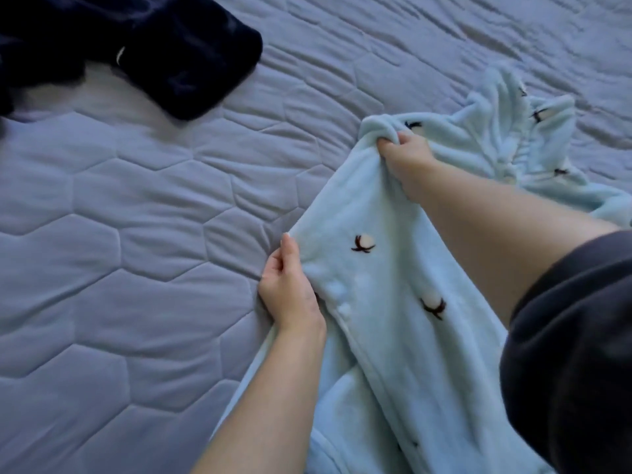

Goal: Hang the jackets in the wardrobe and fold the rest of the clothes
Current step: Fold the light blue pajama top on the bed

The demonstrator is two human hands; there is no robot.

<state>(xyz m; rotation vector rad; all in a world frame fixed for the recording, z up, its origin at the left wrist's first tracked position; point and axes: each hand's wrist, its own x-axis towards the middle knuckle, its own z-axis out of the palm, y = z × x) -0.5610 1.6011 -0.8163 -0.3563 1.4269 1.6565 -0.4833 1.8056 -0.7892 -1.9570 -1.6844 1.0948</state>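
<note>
Head view: pale blue fleece garment (386,268) lies on the quilted bedspread (136,200) at frame right, long axis running from 6 o'clock by the body toward 1 o'clock; left hand (287,285), the nearer one, pinches its left edge; right hand (407,162) clutches a bunched fold further up that edge, toward 1 o'clock. Fabric is plush, dotted with small brown-and-white cotton bolls, crumpled in a heap at 2 o'clock beyond the right hand; judgement: it needs drawing flat toward 9 o'clock before folding; dark navy garment (171,53) sits well apart at 11 o'clock.
</note>
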